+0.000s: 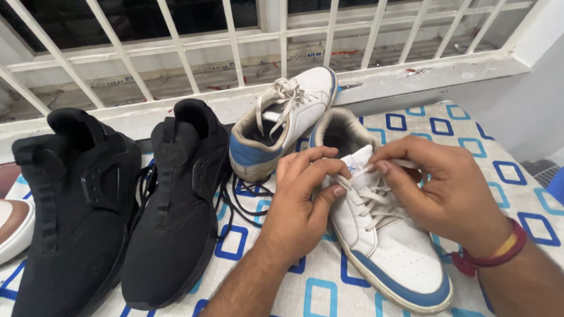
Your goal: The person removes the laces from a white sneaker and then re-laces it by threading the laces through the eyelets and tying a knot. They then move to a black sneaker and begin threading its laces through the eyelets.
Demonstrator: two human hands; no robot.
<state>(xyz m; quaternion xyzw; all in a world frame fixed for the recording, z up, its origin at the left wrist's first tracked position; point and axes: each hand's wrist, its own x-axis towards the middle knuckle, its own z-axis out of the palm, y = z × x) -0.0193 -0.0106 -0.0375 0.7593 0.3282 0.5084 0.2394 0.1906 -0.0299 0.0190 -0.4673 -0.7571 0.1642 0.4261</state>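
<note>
Both hands pinch white laces on a white-and-blue sneaker (382, 235): the left hand (302, 199) has its grip pressed on a lace near the tongue, the right hand (446, 188) on a lace end. The sneaker lies on a blue-squared cloth (517, 194), its partner (282, 123) behind it, two black shoes (117, 205) left.

One head-worn view looks steeply down, close over the patterned cloth (329, 293), facing the window grille (235, 41)
</note>
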